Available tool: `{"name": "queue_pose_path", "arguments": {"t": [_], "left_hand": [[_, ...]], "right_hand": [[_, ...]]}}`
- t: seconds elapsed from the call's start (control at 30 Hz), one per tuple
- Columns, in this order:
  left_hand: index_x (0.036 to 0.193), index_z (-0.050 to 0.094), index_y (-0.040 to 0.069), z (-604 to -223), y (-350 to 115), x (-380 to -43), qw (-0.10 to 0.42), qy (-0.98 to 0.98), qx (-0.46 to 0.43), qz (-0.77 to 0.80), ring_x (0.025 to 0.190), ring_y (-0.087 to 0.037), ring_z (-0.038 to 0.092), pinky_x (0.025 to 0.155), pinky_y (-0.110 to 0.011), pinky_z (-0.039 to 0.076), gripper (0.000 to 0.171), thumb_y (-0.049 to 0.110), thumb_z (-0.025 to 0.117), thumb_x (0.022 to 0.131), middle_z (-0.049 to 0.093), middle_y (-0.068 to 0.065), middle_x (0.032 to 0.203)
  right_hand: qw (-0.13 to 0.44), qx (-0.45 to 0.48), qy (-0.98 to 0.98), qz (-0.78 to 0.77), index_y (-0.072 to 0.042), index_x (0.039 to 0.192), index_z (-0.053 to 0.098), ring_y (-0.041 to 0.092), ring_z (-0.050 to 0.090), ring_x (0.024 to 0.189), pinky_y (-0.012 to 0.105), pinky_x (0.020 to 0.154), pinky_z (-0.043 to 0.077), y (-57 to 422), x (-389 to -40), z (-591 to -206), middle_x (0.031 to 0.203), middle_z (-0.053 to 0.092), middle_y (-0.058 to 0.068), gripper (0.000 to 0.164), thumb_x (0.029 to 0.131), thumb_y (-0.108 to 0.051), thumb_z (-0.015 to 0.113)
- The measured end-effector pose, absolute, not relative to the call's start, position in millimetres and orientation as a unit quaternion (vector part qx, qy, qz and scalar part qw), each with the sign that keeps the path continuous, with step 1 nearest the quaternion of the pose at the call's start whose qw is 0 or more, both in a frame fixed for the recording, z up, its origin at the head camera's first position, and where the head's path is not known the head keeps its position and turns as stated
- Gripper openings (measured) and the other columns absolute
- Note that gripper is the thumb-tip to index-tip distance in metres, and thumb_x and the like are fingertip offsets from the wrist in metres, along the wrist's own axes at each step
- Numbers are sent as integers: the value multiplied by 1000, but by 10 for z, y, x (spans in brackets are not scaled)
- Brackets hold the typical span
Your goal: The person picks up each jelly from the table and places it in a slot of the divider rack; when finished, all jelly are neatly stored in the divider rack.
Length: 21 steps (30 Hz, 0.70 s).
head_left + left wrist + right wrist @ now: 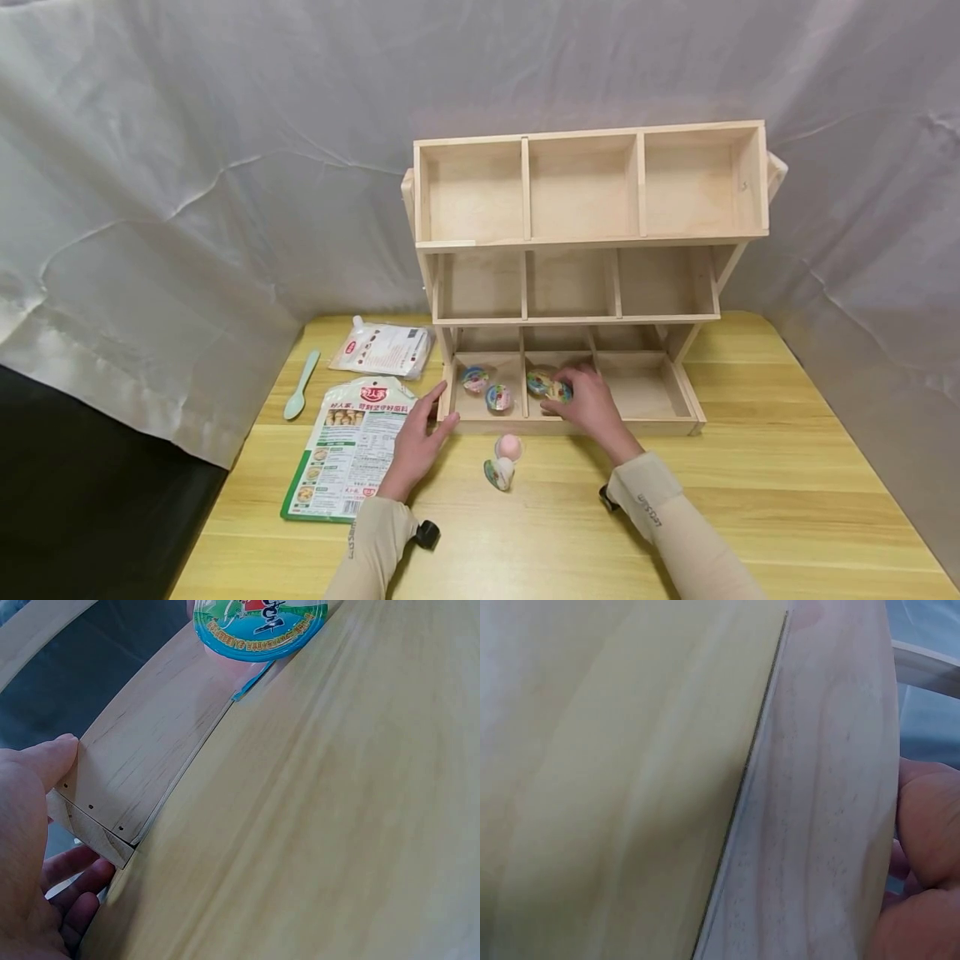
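My left hand (416,446) grips the front left corner of the wooden rack (577,427), thumb at the front board and fingers round the side. My right hand (592,408) reaches into the bottom tier's middle compartment and pinches a jelly cup (558,392) with a yellowish lid. Another jelly cup (537,382) lies against it. Two pink-lidded jelly cups, one at the back (475,380) and one nearer (498,397), lie in the left compartment. In the right wrist view, the front board (817,787) hides my fingertips.
In front of the rack lie an upturned pink jelly cup (509,447) and a tilted jelly cup (498,473). To the left are a green-edged packet (345,450), a clear spouted pouch (384,350) and a pale green spoon (302,387). Grey cloth (300,167) hangs behind.
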<state>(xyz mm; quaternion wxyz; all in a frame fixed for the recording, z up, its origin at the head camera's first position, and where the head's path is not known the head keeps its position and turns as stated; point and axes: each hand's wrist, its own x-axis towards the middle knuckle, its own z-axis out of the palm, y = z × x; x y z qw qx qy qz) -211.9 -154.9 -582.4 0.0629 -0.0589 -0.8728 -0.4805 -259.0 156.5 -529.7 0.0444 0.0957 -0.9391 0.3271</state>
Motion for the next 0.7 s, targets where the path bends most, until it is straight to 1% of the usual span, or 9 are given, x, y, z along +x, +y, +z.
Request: {"name": "queue_pose_path", "arguments": {"t": [0.13,0.43,0.6,0.7], "left_hand": [[159,41,30,-5822,-1548,-2121,60,-873,-57,-481,137,-35,54,117,-58,38,66,43,67,100,53,-13,153],[160,40,30,-5836,-1537,-2117,62,-874,-57,-478,141,-36,50,119,-60,36,67,44,66,100,51,-12,156],[160,40,30,-5843,-1543,-2117,64,-875,-55,-476,142,-36,49,119,-61,35,67,44,66,100,50,-12,157],[160,40,30,-5844,-1548,-2120,64,-875,-56,-476,142,-36,49,119,-60,35,67,44,66,100,50,-12,156]], "right_hand": [[44,92,-940,327,-1,116,74,43,62,115,57,101,50,1568,-2588,-5299,120,70,20,49,78,-27,92],[50,88,-939,328,0,114,74,41,63,112,56,99,52,1565,-2605,-5335,120,70,21,47,76,-20,94],[58,76,-939,330,1,115,74,37,64,101,53,87,55,1555,-2607,-5340,116,69,21,46,77,-16,92],[67,70,-940,327,3,115,73,36,63,99,52,84,56,1545,-2604,-5335,115,69,22,46,76,-13,92]]}}
